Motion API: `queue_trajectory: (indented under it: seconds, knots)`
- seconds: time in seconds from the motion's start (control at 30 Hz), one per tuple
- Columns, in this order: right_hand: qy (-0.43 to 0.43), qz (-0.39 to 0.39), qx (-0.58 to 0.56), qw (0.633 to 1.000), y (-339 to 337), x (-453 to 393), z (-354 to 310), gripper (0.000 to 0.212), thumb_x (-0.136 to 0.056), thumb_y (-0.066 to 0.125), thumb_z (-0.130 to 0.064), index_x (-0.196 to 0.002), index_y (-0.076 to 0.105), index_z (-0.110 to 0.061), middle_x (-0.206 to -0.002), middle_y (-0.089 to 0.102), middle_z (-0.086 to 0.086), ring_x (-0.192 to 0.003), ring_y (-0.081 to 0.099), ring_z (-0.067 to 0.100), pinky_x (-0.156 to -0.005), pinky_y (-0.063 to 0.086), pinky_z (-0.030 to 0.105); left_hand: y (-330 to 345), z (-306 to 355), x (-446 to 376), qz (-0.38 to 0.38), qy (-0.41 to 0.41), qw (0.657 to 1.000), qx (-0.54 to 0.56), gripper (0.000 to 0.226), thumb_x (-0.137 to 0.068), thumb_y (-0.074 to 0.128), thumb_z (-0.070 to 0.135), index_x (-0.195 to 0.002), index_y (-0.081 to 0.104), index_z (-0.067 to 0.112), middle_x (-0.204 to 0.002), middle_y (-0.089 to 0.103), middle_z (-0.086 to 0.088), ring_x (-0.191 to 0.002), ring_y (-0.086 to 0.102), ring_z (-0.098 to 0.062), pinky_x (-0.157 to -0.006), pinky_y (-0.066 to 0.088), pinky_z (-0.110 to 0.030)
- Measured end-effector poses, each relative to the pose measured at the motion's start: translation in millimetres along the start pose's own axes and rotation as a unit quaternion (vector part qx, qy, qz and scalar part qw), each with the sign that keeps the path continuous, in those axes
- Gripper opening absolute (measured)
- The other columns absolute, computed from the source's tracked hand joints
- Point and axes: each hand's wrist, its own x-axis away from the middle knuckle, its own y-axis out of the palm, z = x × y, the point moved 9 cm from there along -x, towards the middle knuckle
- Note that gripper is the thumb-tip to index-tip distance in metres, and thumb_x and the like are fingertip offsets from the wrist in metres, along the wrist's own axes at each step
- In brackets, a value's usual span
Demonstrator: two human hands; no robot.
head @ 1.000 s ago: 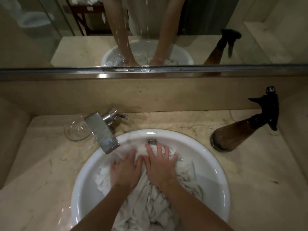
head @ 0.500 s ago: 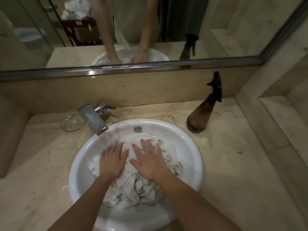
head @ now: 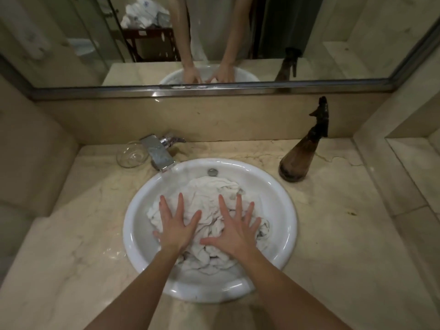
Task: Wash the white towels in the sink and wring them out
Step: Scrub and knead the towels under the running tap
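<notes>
White towels (head: 209, 206) lie heaped in the sink (head: 283, 194), directly beneath both hands, left hand (head: 177, 228) and right hand (head: 234, 231) flat with fingers spread, equally near.

White towels (head: 209, 201), creased with grey shadowed folds, in a glossy white round sink (head: 281, 201) with a silver overflow ring (head: 212, 172). Tabletop (head: 78, 210) is beige-cream marble with thin brown veins; backsplash (head: 214, 120) plain tan, faucet (head: 158, 153) shiny chrome, soap dish (head: 132, 157) clear glass. Spray bottle (head: 298, 160) is translucent brown with black trigger head; mirror (head: 238, 32) has a dull silver metal frame strip.
</notes>
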Motion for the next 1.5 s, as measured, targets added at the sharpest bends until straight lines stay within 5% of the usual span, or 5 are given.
queue_trajectory:
  seconds: [0.6, 0.73, 0.87, 1.0, 1.5]
  knots:
    - [-0.042, 0.008, 0.116, 0.992, 3, -67, 3, 0.12, -0.052, 0.042, -0.103, -0.151, -0.002, -0.052, -0.162, 0.012, 0.012, -0.143, 0.019, 0.038, -0.109, 0.021, 0.062, 22, -2, -25, 0.107, 0.006, 0.982, -0.153, 0.071, -0.091, 0.013, 0.072, -0.154, -0.006, 0.044, -0.164, -0.015, 0.0, -0.15, -0.02, -0.019, -0.112, 0.018, -0.065]
    - [-0.069, -0.013, 0.089, 0.994, -12, -74, -5, 0.111, -0.057, 0.058, -0.093, -0.149, 0.014, -0.049, -0.156, 0.024, 0.014, -0.14, 0.027, 0.038, -0.11, 0.026, 0.059, 19, 0, -22, 0.087, 0.024, 0.992, -0.086, 0.068, -0.092, 0.022, 0.073, -0.153, 0.004, 0.049, -0.163, -0.011, 0.008, -0.149, -0.021, -0.012, -0.114, 0.013, -0.064]
    - [-0.089, -0.022, 0.012, 0.996, -21, -71, -6, 0.092, -0.061, 0.073, -0.077, -0.138, 0.035, -0.045, -0.139, 0.045, 0.006, -0.129, 0.044, 0.032, -0.105, 0.036, 0.049, -18, -12, -14, 0.126, 0.053, 0.985, 0.101, 0.063, -0.091, 0.05, 0.06, -0.148, 0.035, 0.038, -0.154, 0.019, 0.002, -0.144, 0.024, -0.02, -0.116, 0.029, -0.051]
    - [-0.137, -0.019, -0.075, 0.988, -29, -50, -10, 0.077, -0.062, 0.081, -0.054, -0.13, 0.053, -0.033, -0.118, 0.065, -0.002, -0.111, 0.06, 0.022, -0.09, 0.048, 0.036, -33, -33, 0, 0.174, -0.078, 0.965, 0.181, 0.104, -0.076, 0.082, 0.039, -0.156, 0.016, 0.03, -0.158, 0.002, -0.01, -0.145, 0.014, -0.028, -0.118, 0.019, -0.038]
    - [-0.22, -0.028, -0.242, 0.945, -49, 29, -20, 0.05, -0.055, 0.079, -0.032, -0.104, 0.067, -0.035, -0.092, 0.072, -0.016, -0.089, 0.067, 0.0, -0.081, 0.054, 0.025, 6, -61, -6, -0.024, -0.218, 0.893, 0.394, 0.102, -0.055, 0.09, 0.049, -0.138, 0.045, 0.011, -0.131, 0.061, -0.005, -0.112, 0.062, -0.022, -0.091, 0.053, -0.036]
